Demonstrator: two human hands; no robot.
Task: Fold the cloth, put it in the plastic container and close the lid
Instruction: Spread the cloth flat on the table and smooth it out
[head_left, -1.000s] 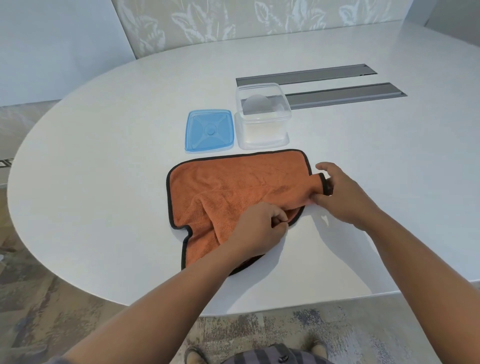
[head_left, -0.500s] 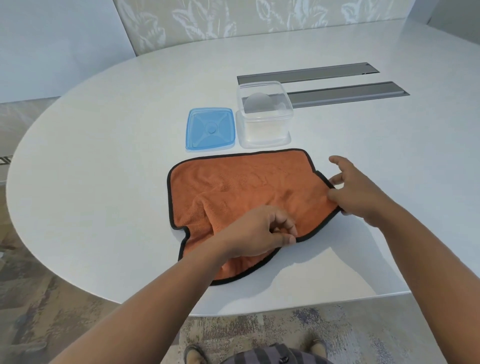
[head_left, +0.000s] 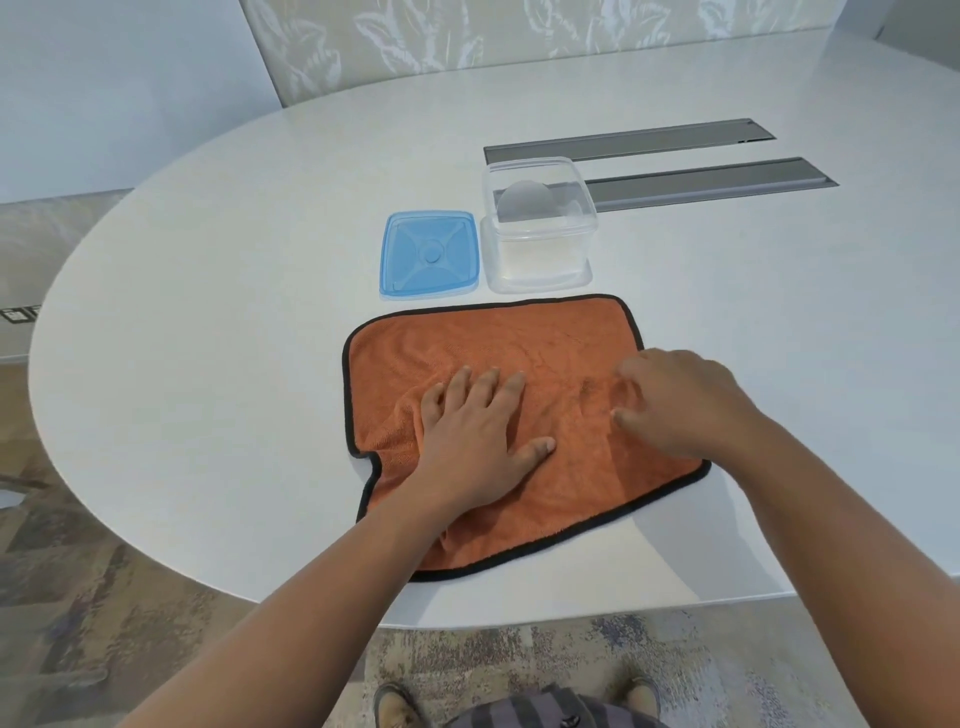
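Note:
An orange cloth (head_left: 498, 343) with a black hem lies spread on the white table, its near left corner still uneven. My left hand (head_left: 478, 431) rests flat on its middle, fingers apart. My right hand (head_left: 680, 405) lies on the cloth's right part, fingers spread and slightly blurred. Just beyond the cloth stands a clear plastic container (head_left: 537, 223), uncovered, with nothing inside. Its blue lid (head_left: 430, 253) lies flat to the left of it.
Two grey slots (head_left: 701, 182) are set into the table (head_left: 208, 312) behind the container. The table's curved near edge runs just below the cloth. Patterned carpet and my shoes show beneath.
Both hands have let go of the cloth's pinched edges and now press flat on it. The cloth has been pulled wider toward the near right and lies more spread out.

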